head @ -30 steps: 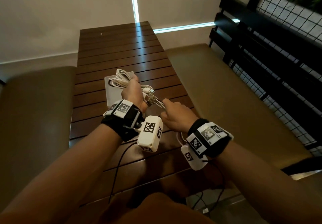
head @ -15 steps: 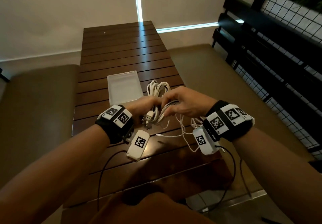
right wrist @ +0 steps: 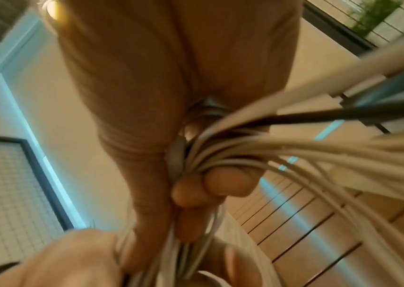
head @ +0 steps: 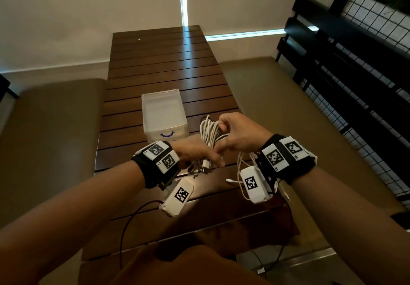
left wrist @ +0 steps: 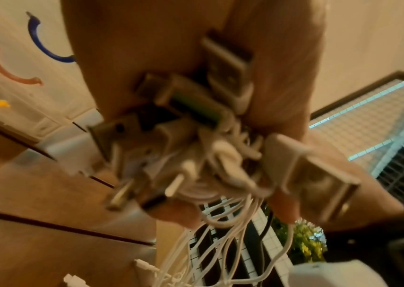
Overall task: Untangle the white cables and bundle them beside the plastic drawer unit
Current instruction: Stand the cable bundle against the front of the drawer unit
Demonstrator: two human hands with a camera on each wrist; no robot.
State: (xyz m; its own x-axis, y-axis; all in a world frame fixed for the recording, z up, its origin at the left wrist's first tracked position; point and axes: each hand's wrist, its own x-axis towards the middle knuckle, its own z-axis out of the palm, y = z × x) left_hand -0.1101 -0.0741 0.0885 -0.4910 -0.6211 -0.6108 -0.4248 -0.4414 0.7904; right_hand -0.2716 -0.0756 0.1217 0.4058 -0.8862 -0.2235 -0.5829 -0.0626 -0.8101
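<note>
Head view: over a dark slatted wooden table, the left hand grips the plug ends of the white cables while the right hand curls around their looped strands, just right of the clear plastic drawer unit; loose ends trail partly hidden behind the right wrist. Left wrist view: blurred USB plugs bunch in the closed fingers, with the unit's coloured handles cut off at left. Right wrist view: fingers wrap the strands, everything soft with blur.
</note>
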